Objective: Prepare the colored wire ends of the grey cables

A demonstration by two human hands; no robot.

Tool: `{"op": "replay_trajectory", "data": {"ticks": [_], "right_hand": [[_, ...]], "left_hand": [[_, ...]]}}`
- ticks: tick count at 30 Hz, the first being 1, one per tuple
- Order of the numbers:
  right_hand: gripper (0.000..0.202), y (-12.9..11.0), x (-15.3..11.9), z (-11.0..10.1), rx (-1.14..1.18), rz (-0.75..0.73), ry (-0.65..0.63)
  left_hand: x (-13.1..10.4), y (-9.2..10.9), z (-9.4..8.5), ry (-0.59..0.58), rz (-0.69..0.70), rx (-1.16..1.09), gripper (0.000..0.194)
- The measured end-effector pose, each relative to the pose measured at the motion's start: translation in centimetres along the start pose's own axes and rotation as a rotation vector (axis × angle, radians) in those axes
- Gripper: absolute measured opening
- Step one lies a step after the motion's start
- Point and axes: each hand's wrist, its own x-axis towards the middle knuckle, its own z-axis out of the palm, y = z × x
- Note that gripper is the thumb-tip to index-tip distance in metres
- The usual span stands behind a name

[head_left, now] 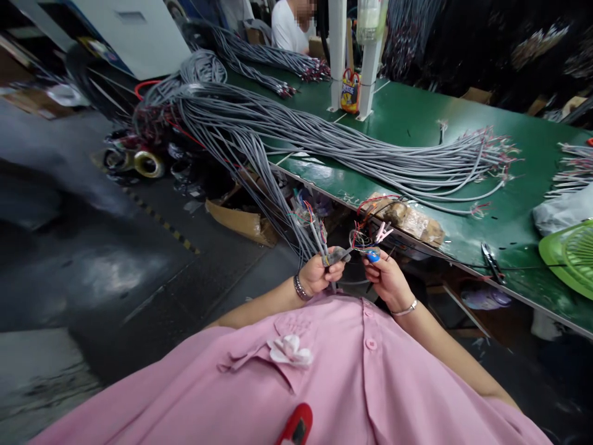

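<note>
Slim gray cable [344,254], held in left hand [320,273], apparently bare-ended

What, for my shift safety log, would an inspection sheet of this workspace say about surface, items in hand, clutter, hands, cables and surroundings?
Surface: green bench, small scraps on it.
Job's things: grey cables at the left hand, coloured wires exposed.
Clutter: wrapped package and plier-like tool near the front edge; green basket farther right; torn cardboard below.
Hands: left closed on grey cables; right hand at thin wires, exact grip unclear.
Cables: large grey bundle along the bench, some strands hanging off the front.
Surroundings: a person in a white shirt beyond the bench; striped tape on the floor.
</note>
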Motion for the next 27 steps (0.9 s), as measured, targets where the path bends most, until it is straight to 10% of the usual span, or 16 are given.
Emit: {"op": "replay_trajectory", "data": {"ticks": [9, 20, 27], "right_hand": [[0.021, -0.1, -1.5, 0.1, -0.212, -0.096, -0.002], [0.025, -2.2, -4.0, -2.9, -0.511, -0.417, 0.245], [0.018, -4.9, -8.3, -0.8, -1.095, -0.721, 0.079]], "left_hand": [[0.3, 0.0, -1.6, -0.044, 0.050, 0.127, 0.035], [-1.9, 4.0, 1.8, 0.036, 0.326, 1.083, 0.027], [-2.0, 3.3, 4.1, 0.123, 0.208, 0.866, 0.023]]}}
